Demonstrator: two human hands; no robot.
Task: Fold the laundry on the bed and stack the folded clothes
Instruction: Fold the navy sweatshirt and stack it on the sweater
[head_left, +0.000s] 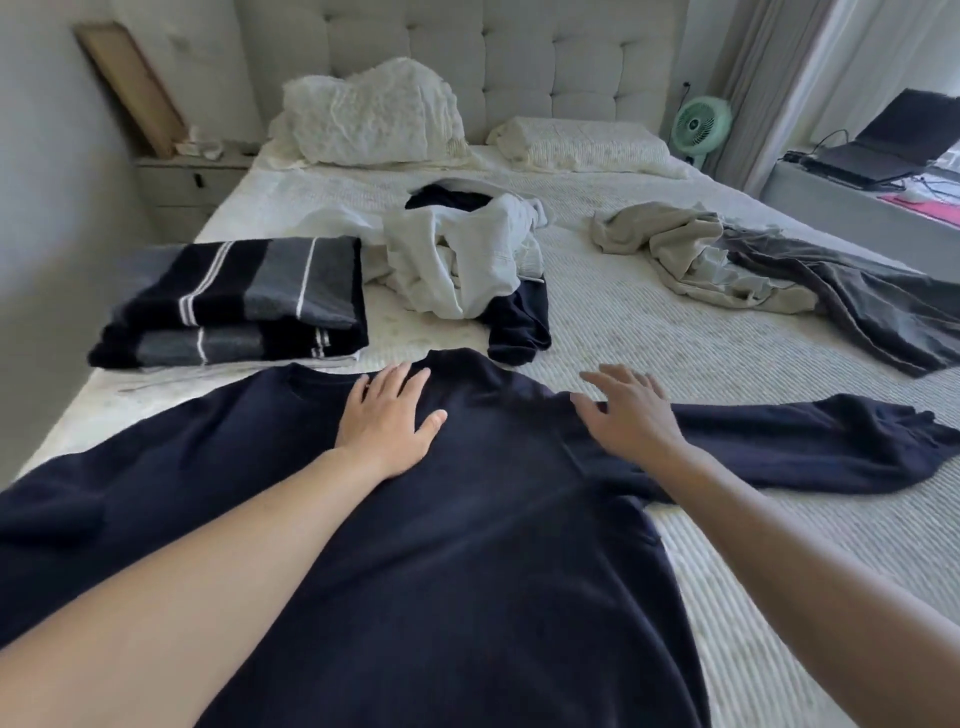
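Navy sweater (467, 545) lies spread flat across the near part of the bed (649, 322), collar toward the headboard, one sleeve stretched out to the right; both forearms reach forward over it. Left hand (387, 418) rests palm down on the chest just below the collar, fingers straight and slightly apart, thumb splayed to the right; right hand (626, 410) sits palm down at the right shoulder where the sleeve begins, fingers spread, gripping nothing. Folded striped stack (234, 301) just beyond the sweater's left shoulder, white heap (457, 260) mid-bed, beige and grey garments (753, 265) well apart at right.
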